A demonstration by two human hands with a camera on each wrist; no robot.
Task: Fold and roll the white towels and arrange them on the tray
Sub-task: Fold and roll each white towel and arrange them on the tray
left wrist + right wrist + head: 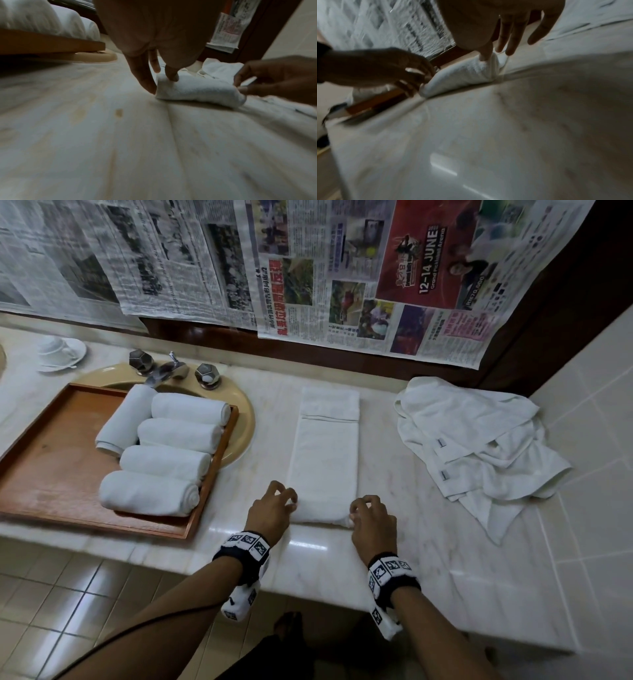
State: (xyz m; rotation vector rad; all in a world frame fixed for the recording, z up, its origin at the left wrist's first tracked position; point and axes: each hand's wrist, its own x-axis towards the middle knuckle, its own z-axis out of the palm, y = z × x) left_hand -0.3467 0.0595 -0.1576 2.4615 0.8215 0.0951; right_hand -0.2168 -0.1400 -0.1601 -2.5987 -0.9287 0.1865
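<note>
Head view shows the folded towel (323, 453) lying as a long white strip on the marble counter (394, 501), its near end turned up into the start of a roll at the counter's front part. At that near end, the left hand (270, 513) pinches the left corner with curled fingers, and the right hand (371, 523) pinches the right corner the same way. From the left wrist, a fingertip (172, 77) presses down on top of the rolled edge while another finger stands against its end face; from the right wrist, a finger (485, 54) digs into the roll's right end and the other fingers hang straight beside it.

Left of the folded towel sits the wooden tray (51, 460), resting partly over a beige sink basin (245, 422). Five rolled towels (164, 463) lie on the tray's right part: four stacked side by side, one set crosswise along their left ends. Right of the folded towel, well apart, lies a crumpled heap of loose towels (479, 440). Behind the folded towel, newspaper sheets (308, 268) cover the wall. Beyond the tray stand a tap (168, 371) and an upturned cup on a saucer (60, 349).
</note>
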